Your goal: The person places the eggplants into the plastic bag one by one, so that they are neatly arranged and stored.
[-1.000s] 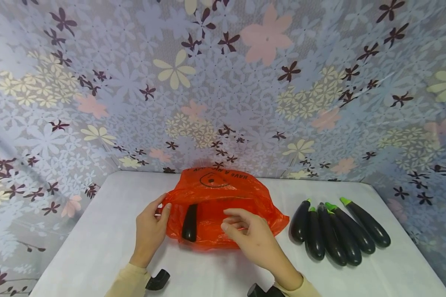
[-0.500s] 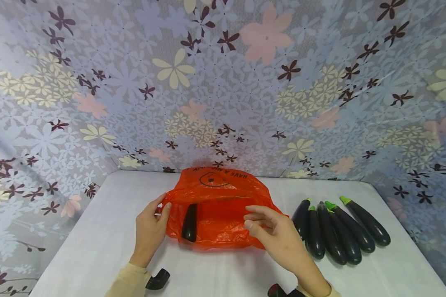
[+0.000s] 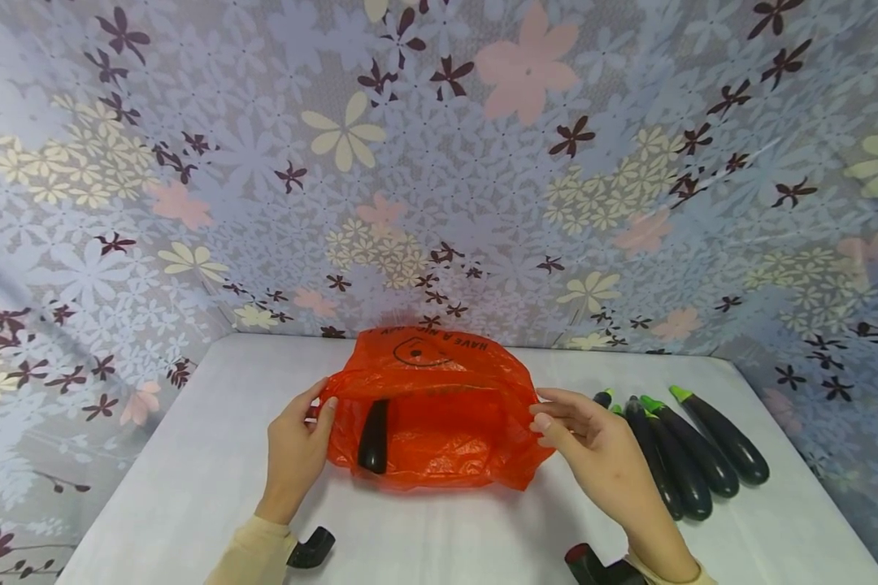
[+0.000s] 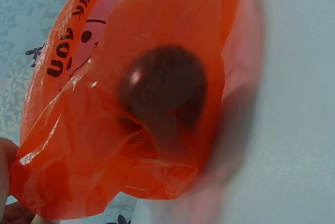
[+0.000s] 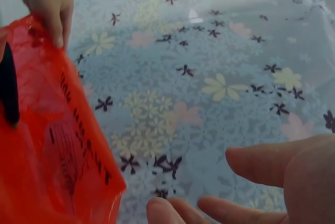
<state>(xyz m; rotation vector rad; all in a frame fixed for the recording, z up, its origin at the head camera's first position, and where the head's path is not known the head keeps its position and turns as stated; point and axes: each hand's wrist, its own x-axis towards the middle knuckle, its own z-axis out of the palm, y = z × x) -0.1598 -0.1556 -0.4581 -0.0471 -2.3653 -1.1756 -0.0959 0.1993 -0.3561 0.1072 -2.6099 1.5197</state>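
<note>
An orange-red plastic bag lies with its mouth toward me in the head view, a dark eggplant inside at its left. My left hand pinches the left edge of the mouth between thumb and fingers. Beside the bag's right edge is my right hand. The right wrist view shows this hand with thumb and fingers apart and nothing between them. Through the plastic in the left wrist view, the eggplant's rounded end shows dark and blurred.
Several eggplants with green stem ends lie side by side on the white table, right of the bag. My right hand partly covers the nearest ones. A flower-patterned cloth stands behind the table. Black camera mounts sit at both wrists.
My right hand has moved right, from in front of the bag's mouth to its right edge, and now covers part of the eggplants. The left hand has stayed on the bag.
</note>
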